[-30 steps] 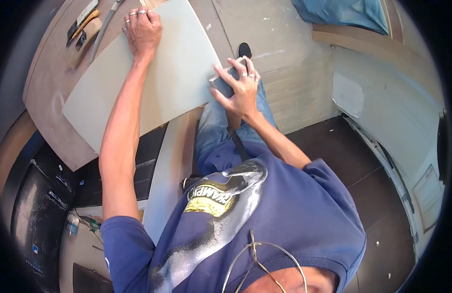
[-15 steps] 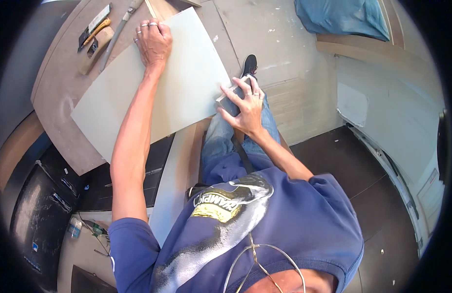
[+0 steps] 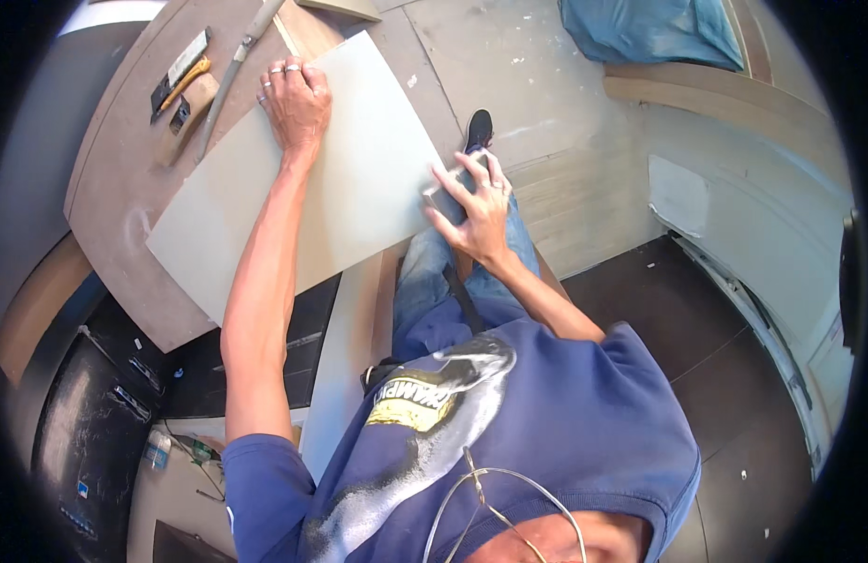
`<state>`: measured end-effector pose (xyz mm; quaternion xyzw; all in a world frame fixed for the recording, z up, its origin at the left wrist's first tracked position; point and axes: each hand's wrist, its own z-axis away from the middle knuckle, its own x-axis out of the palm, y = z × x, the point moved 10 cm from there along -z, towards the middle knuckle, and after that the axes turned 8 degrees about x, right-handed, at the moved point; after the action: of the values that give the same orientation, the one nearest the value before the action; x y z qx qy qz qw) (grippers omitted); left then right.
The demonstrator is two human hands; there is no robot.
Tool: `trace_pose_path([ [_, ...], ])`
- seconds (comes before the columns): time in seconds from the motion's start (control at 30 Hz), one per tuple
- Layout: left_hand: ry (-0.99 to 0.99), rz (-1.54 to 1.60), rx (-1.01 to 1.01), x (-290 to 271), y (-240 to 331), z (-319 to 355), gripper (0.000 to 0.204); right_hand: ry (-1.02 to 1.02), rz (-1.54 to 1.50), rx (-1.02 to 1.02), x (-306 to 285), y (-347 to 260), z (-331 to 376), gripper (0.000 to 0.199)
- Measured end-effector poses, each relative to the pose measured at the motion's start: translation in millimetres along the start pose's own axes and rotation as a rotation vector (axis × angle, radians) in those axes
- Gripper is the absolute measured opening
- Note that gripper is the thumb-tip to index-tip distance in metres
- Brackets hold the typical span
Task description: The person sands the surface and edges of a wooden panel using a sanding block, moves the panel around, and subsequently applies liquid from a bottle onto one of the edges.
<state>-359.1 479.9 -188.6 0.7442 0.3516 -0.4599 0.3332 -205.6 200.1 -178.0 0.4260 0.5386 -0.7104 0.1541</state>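
Observation:
A pale off-white rectangular panel (image 3: pixel 377 131) lies on a brownish table, its near right corner jutting past the table toward my lap. My left hand (image 3: pixel 298 101), with rings on it, bears on the panel's far left edge, fingers bent over that edge. At the panel's right end, my right hand (image 3: pixel 479 208) grips a small grey block (image 3: pixel 443 199) that looks like a sanding block. Fingers spread over its top, it sits against the panel's short edge. Motion blurs the block, and my fingers hide part of it.
On the brownish table (image 3: pixel 115 206) lie a flat scraper (image 3: pixel 182 64), a yellow-handled tool (image 3: pixel 188 79), a wooden block-like tool (image 3: pixel 188 117) and a long grey rod (image 3: pixel 229 83). Blue cloth (image 3: pixel 649 33) drapes over a ledge at far right. A white wall panel (image 3: pixel 743 206) stands at right.
The view has shifted slightly, so table and panel appear a little lower and to the right. My right hand and the block remain at the panel's edge, blurred. My left hand keeps its hold.

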Motion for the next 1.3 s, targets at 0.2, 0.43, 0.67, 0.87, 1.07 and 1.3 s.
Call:
trace_pose_path([
  [0.2,0.005,0.019,0.017,5,6,-3,0.024,0.167,-0.038,-0.228,19,-57,-147,0.051],
  [0.43,-0.03,0.009,-0.015,7,-10,3,0.028,0.074,0.004,-0.113,14,-12,-25,0.057],
  [0.67,-0.024,0.039,0.03,11,1,-2,0.028,0.081,-0.156,-0.152,18,-68,-175,0.054],
  [0.87,-0.003,0.042,-0.003,1,-4,-1,0.028,0.033,-0.271,-0.018,20,19,-5,0.055],
  [1.07,-0.025,0.031,0.02,9,6,-7,0.027,0.154,-0.449,-0.137,39,-25,-164,0.055],
  [1.3,-0.008,0.033,0.044,4,3,-2,0.023,0.064,-0.462,-0.163,44,-22,-137,0.054],
])
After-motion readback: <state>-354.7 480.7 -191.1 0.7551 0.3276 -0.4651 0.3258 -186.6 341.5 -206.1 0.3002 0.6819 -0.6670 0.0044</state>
